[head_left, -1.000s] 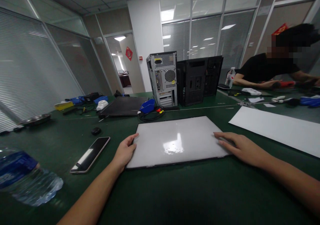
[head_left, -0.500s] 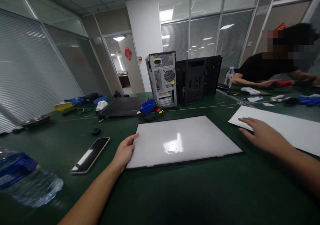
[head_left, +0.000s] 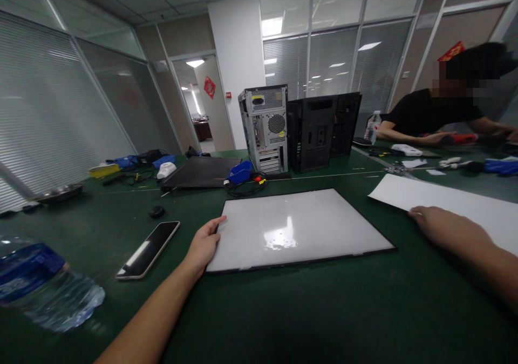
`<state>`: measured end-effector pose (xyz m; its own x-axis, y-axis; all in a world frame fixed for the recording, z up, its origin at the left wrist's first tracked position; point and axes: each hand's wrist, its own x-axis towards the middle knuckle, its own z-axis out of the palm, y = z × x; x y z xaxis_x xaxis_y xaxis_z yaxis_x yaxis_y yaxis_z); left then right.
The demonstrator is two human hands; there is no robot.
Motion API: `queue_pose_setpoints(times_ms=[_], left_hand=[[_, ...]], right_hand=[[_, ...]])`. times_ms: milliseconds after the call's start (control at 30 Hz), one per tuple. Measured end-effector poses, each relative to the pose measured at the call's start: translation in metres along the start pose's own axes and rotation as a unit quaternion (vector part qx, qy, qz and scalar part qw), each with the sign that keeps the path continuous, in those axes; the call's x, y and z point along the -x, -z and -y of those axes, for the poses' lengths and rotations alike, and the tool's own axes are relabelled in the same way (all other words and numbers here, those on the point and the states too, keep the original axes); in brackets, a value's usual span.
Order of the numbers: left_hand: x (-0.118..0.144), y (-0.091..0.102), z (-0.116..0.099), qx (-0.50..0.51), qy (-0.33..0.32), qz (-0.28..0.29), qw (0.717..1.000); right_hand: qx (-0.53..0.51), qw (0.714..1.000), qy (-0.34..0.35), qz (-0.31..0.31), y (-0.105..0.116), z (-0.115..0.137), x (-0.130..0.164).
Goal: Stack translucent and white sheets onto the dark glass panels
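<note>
Narrow at the near edge of the white sheet [head_left: 457, 202] at 2 o'clock, the right hand [head_left: 452, 228] seems to be taking hold, which calls for a light, level pinch, while the left hand [head_left: 203, 245] grips the 9 o'clock edge of the white panel [head_left: 297, 229] at 12 o'clock.

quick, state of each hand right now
Left hand: curled at the left edge of the white panel; grip unclear.
Right hand: at the near edge of the white sheet; grip unclear.

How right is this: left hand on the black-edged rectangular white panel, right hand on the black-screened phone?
Not the right hand: the head view shows it at the edge of the long white sheet. The left hand is on the panel.
</note>
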<state>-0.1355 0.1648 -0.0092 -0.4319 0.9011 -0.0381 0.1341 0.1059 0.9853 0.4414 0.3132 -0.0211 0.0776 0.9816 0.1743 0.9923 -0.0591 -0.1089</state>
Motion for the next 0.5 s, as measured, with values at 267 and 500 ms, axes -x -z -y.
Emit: queue_pose_setpoints(times_ms=[267,500], left_hand=[[-0.001,0.001,0.001,-0.001,-0.003,0.002,1.000],[-0.001,-0.001,0.000,0.006,-0.003,0.001,1.000]], right_hand=[[0.049,0.998,0.030,-0.024,0.030,0.049,0.022],[-0.006,0.941,0.318,-0.112,0.040,0.103,0.064]])
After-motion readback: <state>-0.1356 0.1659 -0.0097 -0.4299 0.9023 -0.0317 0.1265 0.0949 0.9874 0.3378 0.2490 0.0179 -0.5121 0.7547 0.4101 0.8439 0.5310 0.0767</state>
